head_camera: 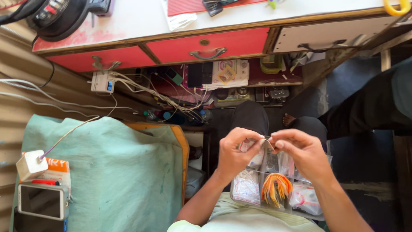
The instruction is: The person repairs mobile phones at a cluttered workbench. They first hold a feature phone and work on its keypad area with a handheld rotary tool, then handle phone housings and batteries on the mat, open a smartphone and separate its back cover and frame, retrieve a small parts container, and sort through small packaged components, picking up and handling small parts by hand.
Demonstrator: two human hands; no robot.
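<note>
left hand [234, 152] and right hand [300, 152] together, fingertips pinching a small clear bag [261, 147] between them, just above the parts box [240, 198] on the lap. orange strips [276, 187] in the box's middle compartment. phone [43, 201] far left of box.

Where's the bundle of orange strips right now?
In the head view, the bundle of orange strips lies in the clear compartment box on the person's lap, lower centre-right, just below the left hand and right hand.
</note>
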